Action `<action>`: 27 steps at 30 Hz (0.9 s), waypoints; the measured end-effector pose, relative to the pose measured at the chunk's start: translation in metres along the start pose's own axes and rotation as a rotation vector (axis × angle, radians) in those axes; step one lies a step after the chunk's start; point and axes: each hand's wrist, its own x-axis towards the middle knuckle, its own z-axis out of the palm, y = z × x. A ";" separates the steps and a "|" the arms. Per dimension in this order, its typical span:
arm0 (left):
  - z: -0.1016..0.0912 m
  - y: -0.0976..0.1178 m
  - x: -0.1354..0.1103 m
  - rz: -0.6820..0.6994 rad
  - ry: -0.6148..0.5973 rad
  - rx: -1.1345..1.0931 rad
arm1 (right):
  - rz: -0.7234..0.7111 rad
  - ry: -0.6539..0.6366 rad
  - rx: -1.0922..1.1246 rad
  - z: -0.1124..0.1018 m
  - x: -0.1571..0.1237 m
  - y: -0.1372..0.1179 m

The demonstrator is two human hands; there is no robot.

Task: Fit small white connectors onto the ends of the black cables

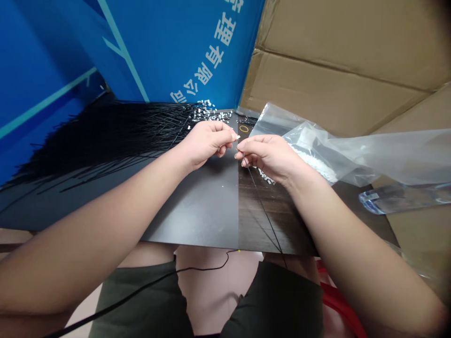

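Work board (190, 220) in my remote head view: black wire strands (116, 136) fan across its far side beside a heap of small white clips (211, 111), apparently placed within easy reach. Both forearms angle inward, bringing the hands together. The left hand (206, 144) pinches one clip (237, 136) at its fingertips; the right hand (268, 157) pinches a single strand (260, 202) just beside it.

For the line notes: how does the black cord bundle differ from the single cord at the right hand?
The bundle of black cords is many strands fanned out over the left of the dark board; the single black cord is one strand. The bundle lies away from the fingers, while the single cord runs from the right hand toward the board's near edge. Both are thin and black.
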 end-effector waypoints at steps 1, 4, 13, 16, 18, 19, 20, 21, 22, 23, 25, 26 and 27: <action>0.000 0.000 0.000 0.002 0.000 0.006 | -0.008 0.014 -0.011 0.000 0.000 0.000; 0.000 -0.001 0.001 0.016 0.006 0.027 | -0.045 0.048 -0.053 0.002 0.000 0.000; 0.001 -0.004 0.001 0.042 -0.004 0.047 | -0.091 0.099 -0.179 0.006 -0.003 -0.001; 0.001 -0.004 0.001 0.049 -0.006 0.049 | -0.096 0.103 -0.176 0.006 -0.003 0.000; 0.001 -0.004 0.001 0.052 -0.004 0.056 | -0.099 0.099 -0.174 0.006 -0.003 0.000; 0.001 -0.003 0.001 0.052 -0.005 0.062 | -0.099 0.100 -0.173 0.006 -0.003 0.000; 0.001 -0.003 0.001 0.051 -0.004 0.068 | -0.097 0.103 -0.173 0.007 -0.003 0.000; 0.001 -0.003 0.001 0.050 -0.001 0.075 | -0.095 0.107 -0.172 0.007 -0.003 -0.001; 0.001 -0.003 0.001 0.047 0.001 0.082 | -0.095 0.110 -0.172 0.007 -0.003 -0.001; 0.002 -0.003 0.000 0.046 0.004 0.088 | -0.097 0.110 -0.172 0.007 -0.003 -0.001; 0.002 -0.002 0.001 0.050 0.009 0.096 | -0.101 0.109 -0.176 0.007 -0.003 -0.001; 0.002 -0.002 0.001 0.053 0.010 0.099 | -0.103 0.106 -0.180 0.007 -0.003 -0.001; 0.002 -0.002 0.001 0.055 0.009 0.102 | -0.105 0.103 -0.185 0.007 -0.004 -0.001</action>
